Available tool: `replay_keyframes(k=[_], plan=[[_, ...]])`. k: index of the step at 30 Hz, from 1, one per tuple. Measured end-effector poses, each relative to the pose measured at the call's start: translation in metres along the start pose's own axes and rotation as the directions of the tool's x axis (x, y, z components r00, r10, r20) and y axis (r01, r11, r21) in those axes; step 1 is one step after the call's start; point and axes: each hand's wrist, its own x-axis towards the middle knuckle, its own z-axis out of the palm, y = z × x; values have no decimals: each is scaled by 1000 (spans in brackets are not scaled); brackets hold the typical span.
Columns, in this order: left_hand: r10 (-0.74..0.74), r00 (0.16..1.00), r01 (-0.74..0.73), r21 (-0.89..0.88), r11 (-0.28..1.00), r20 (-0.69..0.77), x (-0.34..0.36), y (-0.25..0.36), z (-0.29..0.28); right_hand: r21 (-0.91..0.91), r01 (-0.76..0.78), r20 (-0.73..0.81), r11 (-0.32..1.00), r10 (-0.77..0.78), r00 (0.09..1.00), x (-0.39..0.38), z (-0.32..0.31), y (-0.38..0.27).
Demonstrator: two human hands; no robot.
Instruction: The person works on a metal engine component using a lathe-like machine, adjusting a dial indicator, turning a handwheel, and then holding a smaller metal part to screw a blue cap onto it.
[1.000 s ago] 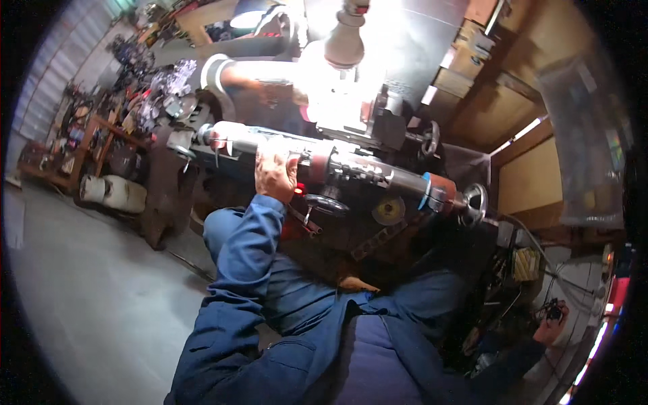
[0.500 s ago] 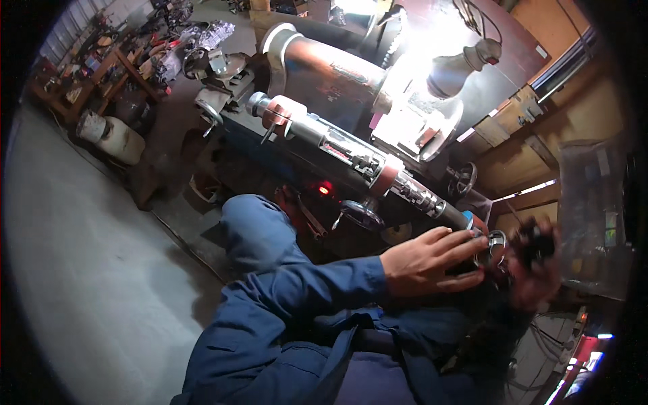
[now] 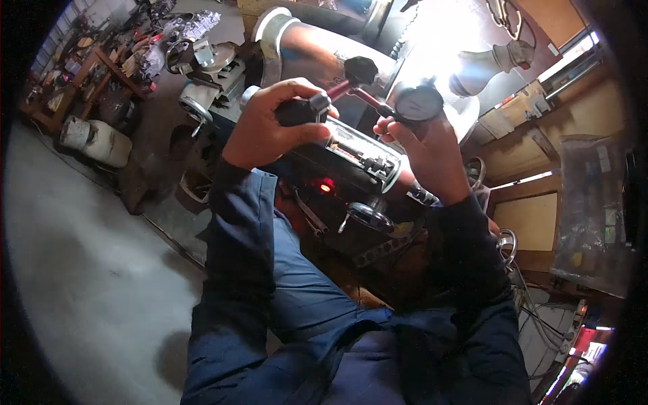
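So, left hand (image 3: 260, 128) has fingers wrapped round the black base (image 3: 295, 113), right hand (image 3: 435, 154) fingers grasp the dial gauge (image 3: 419, 103), red jointed arm (image 3: 339, 90) between, over the machine (image 3: 363, 154). Risk: slack arm, gauge could swing and knock.

A workshop, as the chrome handwheel (image 3: 370, 217), white tank (image 3: 108, 149) and heaped metal parts (image 3: 194, 30) show.

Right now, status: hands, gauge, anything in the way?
Left fingers round black end. Right fingers holding gauge, red arm spanning between. Machine behind; lamp glaring near gauge.
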Motion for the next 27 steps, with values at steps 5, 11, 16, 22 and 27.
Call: replay_keyframes(k=[5, 11, 16, 22, 27], plan=[[82, 995, -44, 461, 886, -63, -6, -21, 0, -457, 252, 2, 853, -282, 959, -2, 15, 47], [49, 998, -32, 423, 906, -29, -4, -36, 5, -111, 36, -102, 993, -47, 994, -3, 20, 54], [50, 998, -24, 455, 890, -46, -3, -44, 6, 167, -16, -168, 986, 45, 985, -2, 25, 52], [6, 1000, -16, 560, 829, 19, -2, -46, 11, 201, -56, -171, 978, 92, 981, -7, 22, 53], [22, 998, 18, 575, 818, -62, -7, -32, 18, 217, -20, -179, 976, 60, 982, -8, 20, 62]])
